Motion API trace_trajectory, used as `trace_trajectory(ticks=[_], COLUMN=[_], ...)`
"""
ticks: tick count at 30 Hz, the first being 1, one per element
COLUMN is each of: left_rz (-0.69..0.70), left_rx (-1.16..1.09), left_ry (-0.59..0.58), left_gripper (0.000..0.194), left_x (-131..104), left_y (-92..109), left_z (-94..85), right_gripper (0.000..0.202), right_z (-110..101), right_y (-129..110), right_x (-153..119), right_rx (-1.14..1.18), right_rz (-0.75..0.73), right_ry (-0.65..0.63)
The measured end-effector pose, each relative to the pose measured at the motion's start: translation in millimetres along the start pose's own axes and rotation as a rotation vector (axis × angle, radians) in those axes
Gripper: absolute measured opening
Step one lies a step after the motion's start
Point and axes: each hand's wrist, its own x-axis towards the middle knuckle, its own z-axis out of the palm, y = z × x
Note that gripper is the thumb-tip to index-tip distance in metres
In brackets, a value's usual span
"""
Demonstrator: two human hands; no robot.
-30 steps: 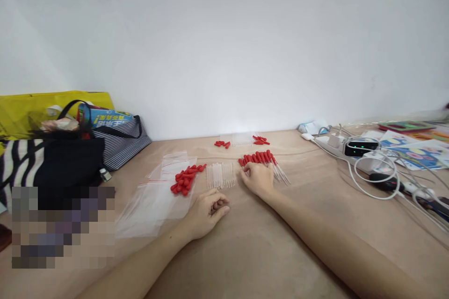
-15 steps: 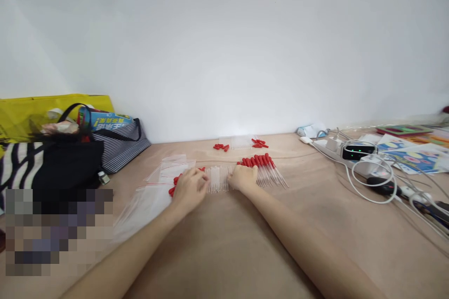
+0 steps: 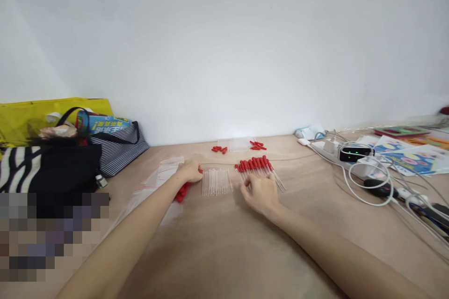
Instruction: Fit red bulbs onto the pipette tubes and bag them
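Observation:
My left hand (image 3: 189,171) reaches over a pile of red rubber bulbs (image 3: 181,193), its fingers closed with a bit of red at the tips. Just right of it lies a row of bare clear tubes (image 3: 215,182), side by side. Beyond that row, several red-capped droppers (image 3: 254,164) lie fanned out, bulbs toward the wall. Over their clear stems rests my right hand (image 3: 262,194), fingers curled. Whatever sits between those fingertips is hidden. Under and beside my left forearm are clear zip bags (image 3: 164,170) with red seal lines.
Near the wall lie more clear tubes (image 3: 239,144) with small red bulb groups (image 3: 258,145) at both ends. At right are a power strip (image 3: 328,146), white cables and printed sheets (image 3: 417,156). Striped bags (image 3: 121,149) and a small bottle (image 3: 101,180) stand at left.
My left hand has moved away from the tube row, up and left over the red bulbs. My right hand has shifted right and nearer, onto the capped droppers' stems.

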Motion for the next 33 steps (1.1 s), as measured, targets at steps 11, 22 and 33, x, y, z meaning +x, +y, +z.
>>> trace_trajectory(ticks=[11, 22, 33], left_rz=[-0.085, 0.323, 0.436], left_rx=[-0.2, -0.88, -0.748], left_ry=[0.22, 0.107, 0.055], left_gripper=[0.01, 0.021, 0.021], left_x=[-0.8, -117.7, -122.7], left_y=[8.9, 34.4, 38.6], left_z=[-2.4, 34.2, 28.6], right_gripper=[0.023, 0.013, 0.019], right_z=[-18.5, 0.4, 2.2], right_y=[50.3, 41.2, 19.0], right_x=[-37.6, -36.8, -32.1], right_rx=[0.087, 0.367, 0.312], right_rz=[-0.101, -0.386, -0.635], right_ry=[0.139, 0.026, -0.059])
